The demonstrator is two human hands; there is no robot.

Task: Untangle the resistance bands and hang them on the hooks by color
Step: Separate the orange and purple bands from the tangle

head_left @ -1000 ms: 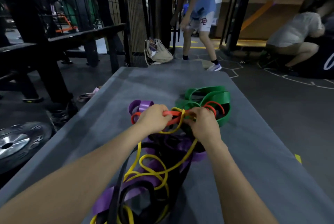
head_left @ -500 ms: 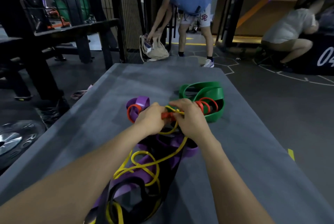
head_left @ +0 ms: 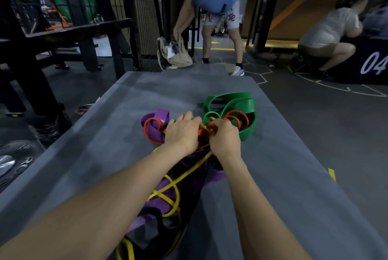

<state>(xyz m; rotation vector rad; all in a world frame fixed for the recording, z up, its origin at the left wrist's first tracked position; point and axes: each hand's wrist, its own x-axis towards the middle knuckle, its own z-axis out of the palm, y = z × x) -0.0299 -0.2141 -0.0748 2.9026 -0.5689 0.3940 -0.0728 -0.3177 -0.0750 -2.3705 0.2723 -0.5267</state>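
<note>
The tangle of resistance bands lies along the middle of the grey worktop (head_left: 105, 150), running from near the person's body out to the far loops. Both hands meet at the knot where the colours cross, which is likely why they sit so close together: the snarl has to be worked loose at one spot. The left hand (head_left: 183, 133) curls its fingers over the red band (head_left: 150, 125) and appears to hold it steady. The right hand (head_left: 225, 138) pinches the yellow band (head_left: 189, 172) right at the knot, as if to draw it out through the other loops. The wide green band (head_left: 241, 105) bunches just beyond the hands, and the purple band (head_left: 161, 115) loops to the left, threaded with the red one. Black bands lie under the yellow nearer the body. No hooks show, so hanging looks well off.
</note>
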